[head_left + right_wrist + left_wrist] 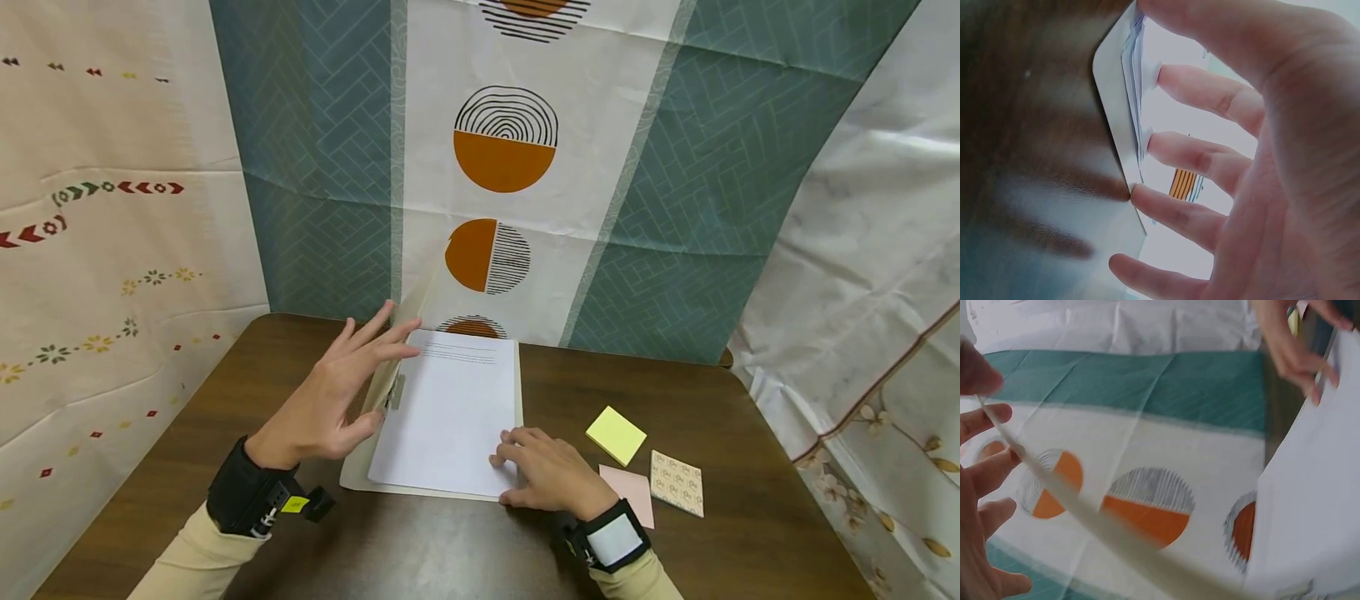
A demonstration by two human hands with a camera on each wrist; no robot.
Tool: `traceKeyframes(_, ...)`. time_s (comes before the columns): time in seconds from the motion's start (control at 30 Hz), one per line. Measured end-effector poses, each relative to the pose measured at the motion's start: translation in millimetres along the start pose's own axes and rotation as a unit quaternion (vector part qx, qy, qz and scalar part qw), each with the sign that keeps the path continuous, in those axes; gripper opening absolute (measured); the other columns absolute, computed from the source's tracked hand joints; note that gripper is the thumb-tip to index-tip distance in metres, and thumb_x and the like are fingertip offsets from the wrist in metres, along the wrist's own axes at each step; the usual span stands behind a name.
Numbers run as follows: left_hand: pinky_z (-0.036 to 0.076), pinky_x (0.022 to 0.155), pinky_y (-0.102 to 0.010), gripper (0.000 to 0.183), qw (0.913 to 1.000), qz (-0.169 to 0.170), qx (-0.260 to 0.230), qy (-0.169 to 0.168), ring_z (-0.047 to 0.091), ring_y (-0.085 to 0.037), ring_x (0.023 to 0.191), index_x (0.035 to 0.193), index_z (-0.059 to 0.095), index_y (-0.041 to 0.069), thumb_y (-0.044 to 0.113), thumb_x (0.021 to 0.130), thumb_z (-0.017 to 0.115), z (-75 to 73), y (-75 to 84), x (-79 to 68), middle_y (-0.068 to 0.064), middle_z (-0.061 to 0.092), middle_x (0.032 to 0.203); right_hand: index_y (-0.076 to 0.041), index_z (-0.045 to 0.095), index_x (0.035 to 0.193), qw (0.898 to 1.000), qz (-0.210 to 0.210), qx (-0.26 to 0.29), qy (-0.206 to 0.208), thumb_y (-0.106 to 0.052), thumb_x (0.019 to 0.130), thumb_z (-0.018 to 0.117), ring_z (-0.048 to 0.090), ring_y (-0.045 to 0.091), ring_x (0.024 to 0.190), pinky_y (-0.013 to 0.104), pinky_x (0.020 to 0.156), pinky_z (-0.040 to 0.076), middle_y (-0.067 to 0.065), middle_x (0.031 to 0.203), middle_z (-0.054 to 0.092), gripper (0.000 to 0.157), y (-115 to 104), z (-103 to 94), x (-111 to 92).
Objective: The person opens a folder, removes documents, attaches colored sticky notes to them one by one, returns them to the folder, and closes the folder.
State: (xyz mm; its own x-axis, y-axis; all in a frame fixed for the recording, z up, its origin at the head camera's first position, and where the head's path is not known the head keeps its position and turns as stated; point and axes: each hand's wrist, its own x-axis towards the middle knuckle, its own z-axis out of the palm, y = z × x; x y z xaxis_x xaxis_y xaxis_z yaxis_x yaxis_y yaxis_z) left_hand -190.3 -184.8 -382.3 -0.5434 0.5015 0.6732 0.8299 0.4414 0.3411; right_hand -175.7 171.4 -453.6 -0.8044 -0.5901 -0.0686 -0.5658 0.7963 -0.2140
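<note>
An off-white file folder lies on the table with its cover raised at the left, seen nearly edge-on in the left wrist view. Inside is a stack of white paper, printed lines near its top, with a metal clip at the left edge. My left hand is beside the raised cover, fingers spread and mostly straight, some fingertips touching its edge. My right hand rests its fingertips on the lower right edge of the paper and folder; in the right wrist view its fingers are apart.
Right of my right hand lie a yellow sticky-note pad, a pink note pad partly behind the wrist, and a cream patterned pad. The brown table ends at hanging patterned cloths.
</note>
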Motion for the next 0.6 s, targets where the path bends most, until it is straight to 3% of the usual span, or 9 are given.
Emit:
traceKeyframes(0.2,0.018,0.120,-0.098,0.067,0.9981,-0.007,0.059,0.019,0.030,-0.037,0.176,0.153,0.065,0.018,0.032,0.087,0.067,-14.1,-2.1,-1.3,-0.005,0.054,0.176,-0.019,0.082,0.130,1.000,0.000,-0.004,0.001,-0.036,0.087,0.098,0.065,0.036,0.144,0.062,0.103,0.064,0.014,0.154,0.071,0.048,0,-1.9,0)
traceKeyframes(0.37,0.027,0.118,-0.097,0.062,0.9873,0.011,0.157,0.020,0.040,-0.040,0.171,0.148,0.069,0.019,0.051,0.095,0.068,-19.2,7.2,3.4,-0.008,0.061,0.170,-0.019,0.082,0.128,1.000,-0.003,-0.009,0.001,-0.035,0.086,0.099,0.065,0.035,0.143,0.059,0.099,0.065,0.013,0.153,0.072,0.048,0,-1.8,-1)
traceKeyframes(0.47,0.033,0.117,-0.094,0.067,0.9790,0.011,0.202,0.024,0.046,-0.042,0.167,0.146,0.071,0.018,0.068,0.105,0.052,-23.1,14.3,6.2,-0.008,0.064,0.167,-0.019,0.082,0.128,1.000,-0.002,-0.007,0.001,-0.035,0.086,0.099,0.065,0.034,0.143,0.059,0.099,0.064,0.013,0.152,0.072,0.048,0,-1.6,-1)
traceKeyframes(0.6,0.043,0.114,-0.088,0.083,0.9658,-0.002,0.257,0.037,0.053,-0.047,0.159,0.144,0.074,0.016,0.076,0.109,0.028,-29.1,24.0,8.0,-0.008,0.068,0.162,-0.019,0.082,0.128,1.000,-0.001,-0.003,0.000,-0.035,0.086,0.099,0.065,0.035,0.143,0.060,0.100,0.064,0.013,0.153,0.071,0.048,0,-2.1,-1)
